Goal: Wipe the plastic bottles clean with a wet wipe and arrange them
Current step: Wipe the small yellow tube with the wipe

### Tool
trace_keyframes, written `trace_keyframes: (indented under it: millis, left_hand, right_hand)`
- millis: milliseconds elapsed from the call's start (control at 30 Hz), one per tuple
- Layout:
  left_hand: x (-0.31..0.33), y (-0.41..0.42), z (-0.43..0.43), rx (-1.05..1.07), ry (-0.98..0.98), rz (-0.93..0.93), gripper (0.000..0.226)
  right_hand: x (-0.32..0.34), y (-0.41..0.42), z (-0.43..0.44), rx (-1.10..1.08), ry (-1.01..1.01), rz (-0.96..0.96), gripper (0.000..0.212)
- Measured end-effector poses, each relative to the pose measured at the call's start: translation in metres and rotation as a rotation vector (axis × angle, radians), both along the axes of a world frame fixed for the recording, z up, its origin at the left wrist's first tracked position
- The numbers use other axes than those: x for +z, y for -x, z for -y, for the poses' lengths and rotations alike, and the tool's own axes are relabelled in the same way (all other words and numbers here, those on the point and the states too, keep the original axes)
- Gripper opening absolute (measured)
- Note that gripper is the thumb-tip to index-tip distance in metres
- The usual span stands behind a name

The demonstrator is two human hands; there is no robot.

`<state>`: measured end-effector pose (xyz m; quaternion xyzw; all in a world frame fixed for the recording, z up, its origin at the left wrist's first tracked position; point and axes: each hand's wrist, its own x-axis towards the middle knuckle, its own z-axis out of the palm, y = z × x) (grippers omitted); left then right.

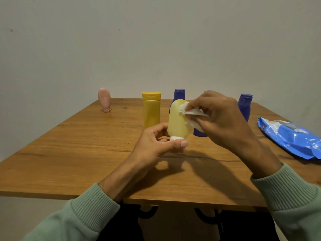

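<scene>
My left hand (pixel 156 141) grips a pale yellow bottle (pixel 177 120) by its white cap end, holding it cap-down above the table. My right hand (pixel 218 119) pinches a white wet wipe (pixel 192 113) against the bottle's upper right side. Behind stand a darker yellow bottle (pixel 151 110) and a pink bottle (pixel 104 100) resting on its cap. A purple bottle (pixel 178 95) shows behind the held one, another purple bottle (pixel 245 106) stands at the right, and a third purple bottle (pixel 199 133) is mostly hidden by my right hand.
A blue pack of wet wipes (pixel 291 138) lies at the right edge of the wooden table (pixel 78 150). A plain wall rises directly behind the table's far edge. Dark metal table legs show below the near edge.
</scene>
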<state>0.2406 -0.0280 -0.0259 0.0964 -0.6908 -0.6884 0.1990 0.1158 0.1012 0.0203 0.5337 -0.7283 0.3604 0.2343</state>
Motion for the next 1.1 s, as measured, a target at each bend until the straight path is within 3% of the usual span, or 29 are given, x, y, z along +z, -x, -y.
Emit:
trace_keyframes:
  millis: [200, 400, 567, 700, 800, 967, 1100]
  left_hand:
    - [0.003, 0.001, 0.000, -0.090, -0.204, -0.071, 0.062]
    - [0.005, -0.001, 0.001, -0.182, -0.357, -0.127, 0.047]
    - [0.001, 0.001, 0.002, -0.218, -0.285, -0.103, 0.054]
    - [0.000, 0.001, 0.000, -0.196, -0.204, -0.056, 0.041]
    - [0.000, 0.001, 0.000, -0.200, -0.214, -0.061, 0.036]
    - [0.000, 0.005, 0.005, -0.165, -0.315, -0.126, 0.060]
    - [0.001, 0.003, 0.005, -0.222, -0.345, -0.152, 0.054]
  right_hand:
    - [0.005, 0.005, -0.004, 0.030, 0.182, 0.171, 0.019]
    - [0.008, -0.001, -0.004, 0.143, 0.136, 0.297, 0.019]
    - [0.001, -0.007, 0.002, 0.144, 0.138, 0.272, 0.020]
    - [0.001, -0.011, 0.003, 0.162, 0.163, 0.247, 0.018]
    - [0.002, -0.012, 0.003, 0.165, 0.182, 0.230, 0.019]
    - [0.008, -0.005, -0.002, 0.133, 0.218, 0.252, 0.019]
    - [0.008, -0.001, -0.005, 0.123, 0.156, 0.277, 0.016]
